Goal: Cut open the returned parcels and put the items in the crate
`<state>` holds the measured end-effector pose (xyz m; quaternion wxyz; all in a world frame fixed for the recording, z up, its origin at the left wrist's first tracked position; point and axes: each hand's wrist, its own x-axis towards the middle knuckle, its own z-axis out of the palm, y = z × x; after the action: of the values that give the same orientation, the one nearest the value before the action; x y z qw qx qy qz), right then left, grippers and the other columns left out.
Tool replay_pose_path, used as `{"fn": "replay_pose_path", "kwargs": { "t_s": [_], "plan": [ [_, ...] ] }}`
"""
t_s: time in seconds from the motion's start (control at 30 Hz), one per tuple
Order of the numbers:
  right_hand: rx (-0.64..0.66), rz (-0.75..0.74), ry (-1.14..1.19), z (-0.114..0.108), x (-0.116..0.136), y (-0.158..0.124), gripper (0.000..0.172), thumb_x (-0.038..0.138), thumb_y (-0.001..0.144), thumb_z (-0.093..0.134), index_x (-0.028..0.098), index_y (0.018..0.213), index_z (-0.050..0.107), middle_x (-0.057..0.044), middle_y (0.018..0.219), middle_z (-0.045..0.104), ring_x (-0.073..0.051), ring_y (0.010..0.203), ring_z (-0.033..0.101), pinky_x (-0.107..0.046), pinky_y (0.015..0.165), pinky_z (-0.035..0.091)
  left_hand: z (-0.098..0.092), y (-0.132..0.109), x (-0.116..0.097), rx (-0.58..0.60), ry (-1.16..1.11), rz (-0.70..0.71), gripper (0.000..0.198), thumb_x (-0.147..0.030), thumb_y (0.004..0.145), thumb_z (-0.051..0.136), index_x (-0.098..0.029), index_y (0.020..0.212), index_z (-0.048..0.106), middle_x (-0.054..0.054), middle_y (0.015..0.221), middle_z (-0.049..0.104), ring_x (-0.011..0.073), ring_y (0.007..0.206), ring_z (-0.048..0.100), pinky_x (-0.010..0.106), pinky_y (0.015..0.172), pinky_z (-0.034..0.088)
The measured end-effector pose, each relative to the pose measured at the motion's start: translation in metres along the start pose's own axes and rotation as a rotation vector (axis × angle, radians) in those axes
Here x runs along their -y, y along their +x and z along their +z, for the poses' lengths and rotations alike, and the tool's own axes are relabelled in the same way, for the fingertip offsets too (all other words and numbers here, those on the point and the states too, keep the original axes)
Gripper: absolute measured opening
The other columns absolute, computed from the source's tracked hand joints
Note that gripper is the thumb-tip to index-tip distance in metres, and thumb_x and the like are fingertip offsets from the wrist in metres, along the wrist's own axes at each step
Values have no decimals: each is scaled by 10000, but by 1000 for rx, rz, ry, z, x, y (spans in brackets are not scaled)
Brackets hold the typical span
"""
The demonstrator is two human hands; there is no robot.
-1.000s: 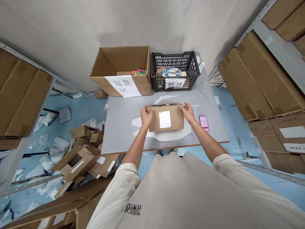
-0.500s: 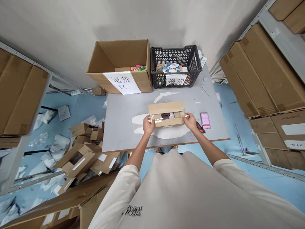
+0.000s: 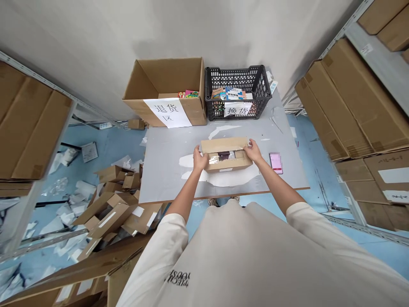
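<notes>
A small brown cardboard box (image 3: 223,146) lies on the grey table (image 3: 166,170), its top partly open with clear tape and a dark item showing inside. My left hand (image 3: 200,159) grips the box's left end and my right hand (image 3: 253,150) grips its right end, fingers curled over the flaps. A pink phone (image 3: 276,162) lies on the table just right of my right hand.
At the table's back stand a large open carton (image 3: 166,91) with a paper label and a black plastic crate (image 3: 238,91) with small packs. Torn cartons (image 3: 111,204) litter the floor on the left. Shelves of flat cardboard (image 3: 351,98) flank both sides.
The box was turned from standing with its white label facing me to lying with the taped top up. Both hands then slid along its ends toward the far side.
</notes>
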<state>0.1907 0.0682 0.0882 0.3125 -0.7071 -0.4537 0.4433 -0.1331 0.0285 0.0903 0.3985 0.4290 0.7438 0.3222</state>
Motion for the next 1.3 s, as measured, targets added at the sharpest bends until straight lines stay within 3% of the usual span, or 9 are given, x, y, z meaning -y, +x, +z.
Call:
{"fn": "replay_pose_path", "kwargs": {
  "t_s": [0.17, 0.4, 0.53, 0.73, 0.9, 1.07, 1.17, 1.3],
  "plan": [
    [95, 42, 44, -2, 9, 10, 1044, 401, 820, 722, 197, 1774, 351, -167, 1578, 673, -307, 1340, 713, -492, 1244, 517, -2, 17, -12, 106, -112, -25, 885, -274, 961, 637, -241, 1779, 300, 118, 1624, 657, 279, 1431, 667, 461, 1278, 480],
    [72, -102, 107, -9, 15, -1, 1002, 475, 868, 752, 256, 1772, 378, -153, 1642, 625, -303, 1411, 667, -475, 1230, 531, -8, 18, -20, 47, -154, 94, 863, -285, 980, 643, -255, 1779, 320, 115, 1654, 619, 262, 1478, 637, 402, 1253, 501],
    [37, -135, 125, -14, 12, -11, 919, 588, 918, 745, 256, 1721, 445, -159, 1605, 633, -313, 1376, 673, -478, 1183, 560, -15, 6, -19, 4, -138, 88, 817, -378, 1026, 659, -258, 1766, 335, 140, 1598, 617, 276, 1411, 667, 402, 1196, 536],
    [-70, -41, -93, -20, -17, -38, 734, 748, 973, 623, 224, 1486, 651, -139, 1254, 764, -331, 1169, 717, -488, 1128, 550, -18, -27, 2, -77, 20, -31, 620, -587, 1097, 557, -238, 1608, 518, 150, 1503, 667, 311, 1317, 685, 438, 1172, 517],
    [-46, 16, -254, -16, -36, -51, 543, 639, 943, 633, 214, 1257, 755, -106, 1083, 784, -334, 1069, 721, -479, 1073, 560, -13, -39, 23, -19, 142, -48, 559, -536, 1052, 608, -242, 1527, 584, 158, 1464, 707, 343, 1311, 699, 475, 1166, 517],
    [92, 118, -238, -21, -47, -61, 449, 470, 880, 706, 245, 1266, 748, -92, 1094, 812, -330, 1053, 753, -440, 1014, 578, -11, -47, 42, 32, 204, -73, 643, -467, 957, 690, -253, 1552, 578, 162, 1437, 720, 380, 1376, 677, 494, 1166, 516],
    [170, 164, -189, -24, -50, -63, 510, 421, 855, 731, 237, 1330, 714, -119, 1206, 812, -329, 1096, 765, -450, 1024, 586, -10, -46, 47, 73, 194, -98, 795, -391, 912, 706, -221, 1655, 481, 191, 1519, 662, 367, 1353, 693, 490, 1159, 525],
    [159, 112, -92, -22, -44, -52, 778, 355, 781, 749, 226, 1534, 600, -156, 1463, 718, -315, 1237, 733, -468, 1098, 590, -9, -30, 45, 83, 128, -69, 928, -285, 850, 726, -203, 1714, 400, 219, 1651, 547, 355, 1416, 645, 504, 1206, 513]
  ]
}}
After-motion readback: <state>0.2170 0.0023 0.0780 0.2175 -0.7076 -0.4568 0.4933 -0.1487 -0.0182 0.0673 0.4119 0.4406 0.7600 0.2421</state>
